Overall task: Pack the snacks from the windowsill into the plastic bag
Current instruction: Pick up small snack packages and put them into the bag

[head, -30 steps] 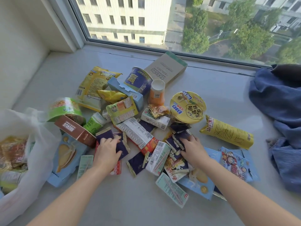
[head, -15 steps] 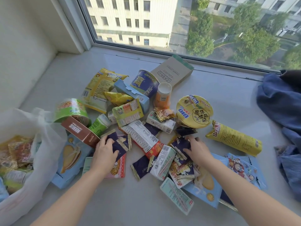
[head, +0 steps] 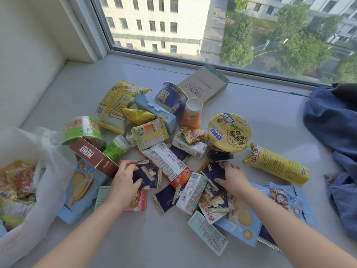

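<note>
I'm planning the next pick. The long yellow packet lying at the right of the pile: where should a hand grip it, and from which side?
Probably around the middle of the long yellow packet, from above, with the right hand, which is nearest. It lies on its side with bare windowsill along both long edges, so fingers can close across its narrow width.

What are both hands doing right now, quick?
Left hand: grips a dark blue sachet between thumb and fingers.
Right hand: fingers curled round a cluster of dark blue sachets, apparently gripping them.
</note>
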